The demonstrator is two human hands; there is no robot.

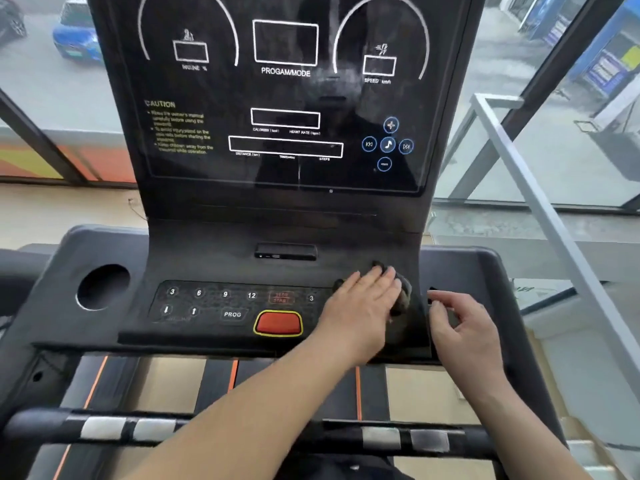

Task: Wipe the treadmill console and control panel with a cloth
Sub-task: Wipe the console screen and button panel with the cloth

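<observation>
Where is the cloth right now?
In the head view, the cloth lies under the left hand at the right end of the control panel, right of the red button.

Gym, glass-fronted, facing a street.
I see a treadmill console (284, 98) with incline, speed and heart-rate readouts, a handlebar (242, 429) with metal grip sensors, and tall glass (554, 98) overlooking a blue car (74, 39) outside.

A dark crumpled cloth (404, 296) lies bunched on the right end of the black, button-studded control panel (214, 304), below the upright glossy black treadmill console (284, 95) with white-outlined display boxes.
</observation>
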